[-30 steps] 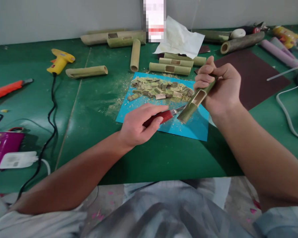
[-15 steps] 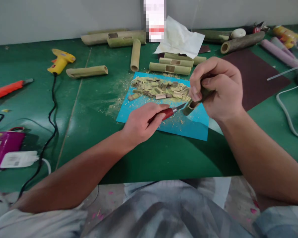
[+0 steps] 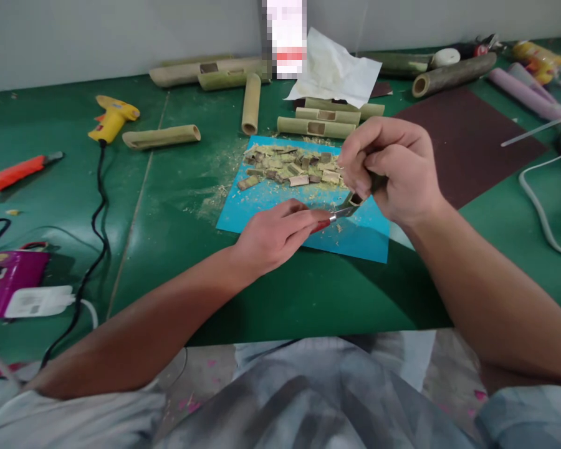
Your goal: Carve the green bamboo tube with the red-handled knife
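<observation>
My left hand [image 3: 280, 236] is closed around the red handle of a carving knife [image 3: 321, 225], its blade pointing right. In my right hand [image 3: 397, 171] is a short bamboo tube [image 3: 355, 201], tilted, with a cut opening near its lower end; the fingers hide most of it. The knife's blade lies at the tube's lower end; whether it touches is hard to tell. Beneath both hands is a blue sheet [image 3: 243, 215] with a heap of bamboo chips [image 3: 299, 181] and shavings on its far half.
Several bamboo tubes [image 3: 315, 128] lie at the back, some with square openings. A yellow glue gun [image 3: 115, 118], an orange-handled tool [image 3: 16, 176] and a purple box [image 3: 16, 280] are at left. A dark brown sheet [image 3: 472, 140] and white cable [image 3: 535, 202] are at right.
My right hand has moved left and slightly down with the bamboo tube. The knife has turned flatter, its blade now at the tube's lower end. The view has shifted slightly.
</observation>
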Demonstrator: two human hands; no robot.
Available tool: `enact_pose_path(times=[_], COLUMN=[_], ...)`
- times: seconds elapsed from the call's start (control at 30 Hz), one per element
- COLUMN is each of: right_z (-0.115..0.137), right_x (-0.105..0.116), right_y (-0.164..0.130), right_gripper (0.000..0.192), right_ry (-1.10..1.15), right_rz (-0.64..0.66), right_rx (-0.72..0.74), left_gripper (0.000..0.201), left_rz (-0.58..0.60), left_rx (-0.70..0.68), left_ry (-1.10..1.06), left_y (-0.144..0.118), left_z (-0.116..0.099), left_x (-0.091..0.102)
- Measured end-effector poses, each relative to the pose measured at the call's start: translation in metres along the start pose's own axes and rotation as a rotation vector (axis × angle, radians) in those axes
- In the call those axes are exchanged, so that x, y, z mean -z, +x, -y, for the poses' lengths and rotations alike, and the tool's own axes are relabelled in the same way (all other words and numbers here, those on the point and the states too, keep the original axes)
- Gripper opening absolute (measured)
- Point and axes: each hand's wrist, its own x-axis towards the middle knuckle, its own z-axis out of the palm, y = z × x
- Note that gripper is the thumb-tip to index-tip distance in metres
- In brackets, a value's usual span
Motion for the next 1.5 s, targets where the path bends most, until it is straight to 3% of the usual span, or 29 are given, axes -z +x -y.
enact_pose_path(times=[0.3,0.53,0.77,1.0,1.2,1.5], right_z=[0.001,-0.002,0.002,0.007,0.004,-0.002], right_x=[-0.002,-0.002,-0.006,-0.003,-0.004,-0.010], right_y=[0.000,0.004,0.005,0.009,0.009,0.008], right_gripper=[0.018,0.018,0.019,0.022,0.020,0.023], right_ry=[0.004,0.012,-0.029,-0.003,0.025,-0.034], right_rz=[0.013,0.043,0.033,0.112,0.112,-0.004], right_rx=[-0.059,-0.070,-0.118,-0.173,-0.151,-0.119], left_gripper=[0.047,0.052,0.044,0.039,0.038,0.036], left_rz=[-0.021,0.205,0.244,0.330,0.353,0.346], left_rx=[0.010,0.060,-0.017,0.003,0.048,0.061], left_ry=[0.136,0.244,0.286,0.121,0.037,0.036], left_y=[0.004,0.014,0.022,0.036,0.046,0.046], left_z=[-0.010,-0.014,-0.013,-0.008,-0.006,-0.010], left_x=[0.005,0.024,0.038,0.052,0.048,0.038])
